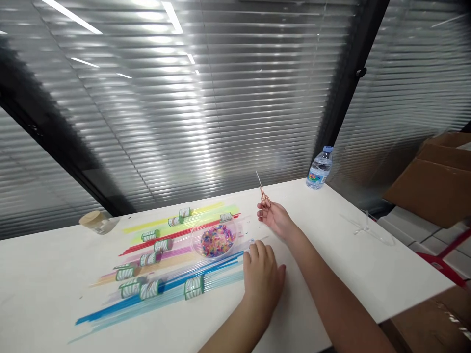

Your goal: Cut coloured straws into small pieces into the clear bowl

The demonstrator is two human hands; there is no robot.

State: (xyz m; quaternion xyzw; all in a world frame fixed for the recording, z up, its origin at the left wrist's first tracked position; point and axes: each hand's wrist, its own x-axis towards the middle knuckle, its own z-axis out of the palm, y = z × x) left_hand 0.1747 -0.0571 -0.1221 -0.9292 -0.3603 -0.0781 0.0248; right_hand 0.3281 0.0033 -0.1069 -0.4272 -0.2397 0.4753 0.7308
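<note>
My right hand (275, 219) holds a pair of small rose-gold scissors (265, 197) by the handles, with the blades pointing up and away. My left hand (262, 272) rests palm down, its fingers bent over the right ends of the blue straws (221, 264) and its thumb apart; what lies under the fingers is hidden. Beside it, a clear round tub (193, 240) contains many small multicoloured cut pieces (218, 240). Bundles of thin straws lie in rows, among them red straws (176, 234) and yellow straws (206, 209), with green-and-white wrappers (194, 287) around several.
The white table (47, 294) stands against a glass wall with blinds (235, 98). A water bottle (319, 169) is at the back right corner, a lidded cup (96, 223) at the back left. Clear tubing or strap (366, 230) lies on the right; cardboard boxes (437, 171) are beyond the edge.
</note>
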